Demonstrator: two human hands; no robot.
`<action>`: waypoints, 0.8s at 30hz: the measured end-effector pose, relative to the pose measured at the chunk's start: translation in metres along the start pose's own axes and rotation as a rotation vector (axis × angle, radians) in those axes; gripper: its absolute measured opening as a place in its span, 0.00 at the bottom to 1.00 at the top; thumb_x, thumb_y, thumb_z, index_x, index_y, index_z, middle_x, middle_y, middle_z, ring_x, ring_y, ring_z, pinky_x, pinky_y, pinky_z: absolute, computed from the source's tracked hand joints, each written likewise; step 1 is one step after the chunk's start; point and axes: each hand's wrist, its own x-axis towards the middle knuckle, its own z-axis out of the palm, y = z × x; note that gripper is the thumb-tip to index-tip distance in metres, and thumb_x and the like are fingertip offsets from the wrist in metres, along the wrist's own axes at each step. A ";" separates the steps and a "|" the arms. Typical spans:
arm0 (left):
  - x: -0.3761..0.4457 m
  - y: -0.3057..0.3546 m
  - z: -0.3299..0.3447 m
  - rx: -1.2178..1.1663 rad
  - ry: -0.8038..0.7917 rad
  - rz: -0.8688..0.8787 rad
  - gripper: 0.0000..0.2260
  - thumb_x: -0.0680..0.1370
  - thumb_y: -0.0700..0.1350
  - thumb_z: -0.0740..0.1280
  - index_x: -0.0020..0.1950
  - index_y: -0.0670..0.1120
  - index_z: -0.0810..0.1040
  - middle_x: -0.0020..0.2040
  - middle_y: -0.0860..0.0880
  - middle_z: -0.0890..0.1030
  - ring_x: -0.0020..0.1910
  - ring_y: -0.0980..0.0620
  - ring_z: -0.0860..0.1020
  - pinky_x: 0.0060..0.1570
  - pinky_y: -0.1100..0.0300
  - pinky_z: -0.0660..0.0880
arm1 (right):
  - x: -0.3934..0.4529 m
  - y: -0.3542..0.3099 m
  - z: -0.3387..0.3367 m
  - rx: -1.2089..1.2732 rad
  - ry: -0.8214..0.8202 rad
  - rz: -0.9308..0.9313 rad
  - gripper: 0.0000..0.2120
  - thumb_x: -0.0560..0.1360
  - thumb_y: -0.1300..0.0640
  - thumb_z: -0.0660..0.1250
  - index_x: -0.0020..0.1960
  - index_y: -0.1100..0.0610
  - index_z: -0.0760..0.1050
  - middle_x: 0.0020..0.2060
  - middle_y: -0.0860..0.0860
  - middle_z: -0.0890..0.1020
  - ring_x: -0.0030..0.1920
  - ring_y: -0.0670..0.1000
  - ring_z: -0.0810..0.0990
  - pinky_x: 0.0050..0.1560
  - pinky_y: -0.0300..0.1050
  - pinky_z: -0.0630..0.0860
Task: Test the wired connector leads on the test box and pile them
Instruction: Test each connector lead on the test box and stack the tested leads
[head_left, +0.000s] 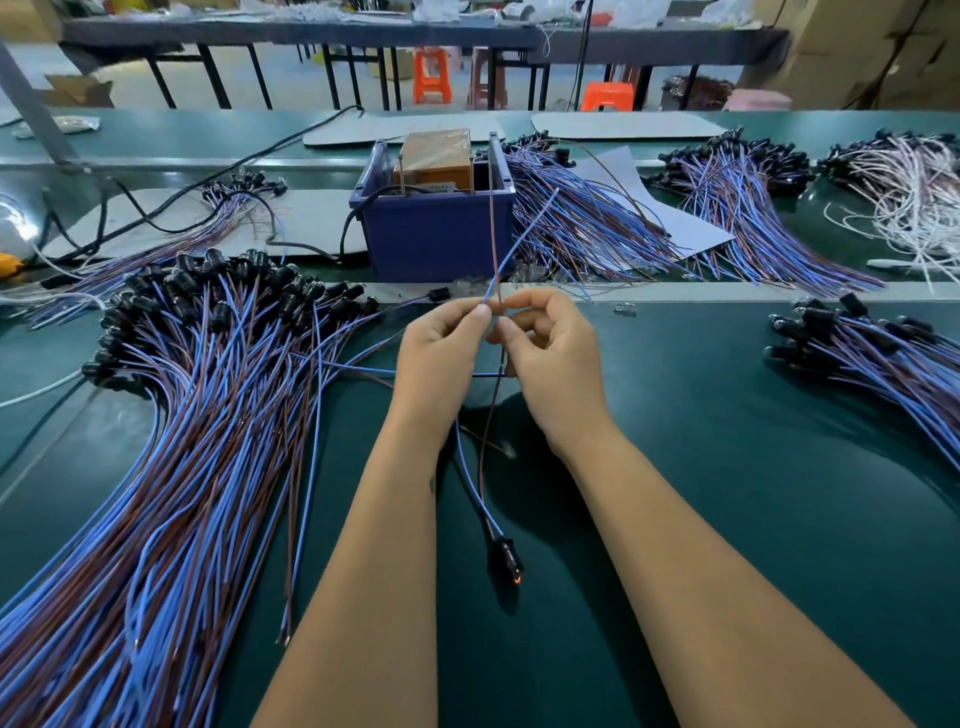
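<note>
Fingers (480, 313) perhaps pinching half-hidden lead (496, 249)

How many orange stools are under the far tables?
2: one stool left of centre, another stool further right, lower. More may hide behind the table legs.

No text can be read — the white label (435, 186) on the test box (434, 228) is blurred.
</note>
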 end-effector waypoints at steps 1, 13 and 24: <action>-0.001 0.000 0.000 -0.022 -0.004 -0.022 0.12 0.82 0.41 0.62 0.44 0.51 0.83 0.26 0.59 0.75 0.25 0.63 0.71 0.27 0.73 0.67 | 0.000 0.000 -0.001 0.004 0.000 0.002 0.08 0.76 0.68 0.67 0.50 0.57 0.75 0.38 0.48 0.82 0.36 0.41 0.80 0.38 0.35 0.74; 0.004 -0.002 -0.008 -0.206 -0.004 -0.109 0.19 0.82 0.45 0.63 0.33 0.52 0.82 0.26 0.55 0.68 0.22 0.58 0.61 0.22 0.67 0.59 | -0.003 -0.002 -0.003 -0.133 -0.110 -0.150 0.20 0.74 0.69 0.67 0.53 0.45 0.80 0.36 0.37 0.80 0.33 0.41 0.73 0.37 0.41 0.75; 0.011 -0.001 -0.024 -0.655 0.144 -0.146 0.09 0.81 0.38 0.64 0.41 0.46 0.74 0.31 0.52 0.80 0.28 0.57 0.77 0.30 0.66 0.74 | -0.016 -0.003 0.009 0.025 -0.298 -0.170 0.14 0.74 0.63 0.72 0.60 0.58 0.80 0.46 0.48 0.84 0.37 0.39 0.76 0.40 0.34 0.74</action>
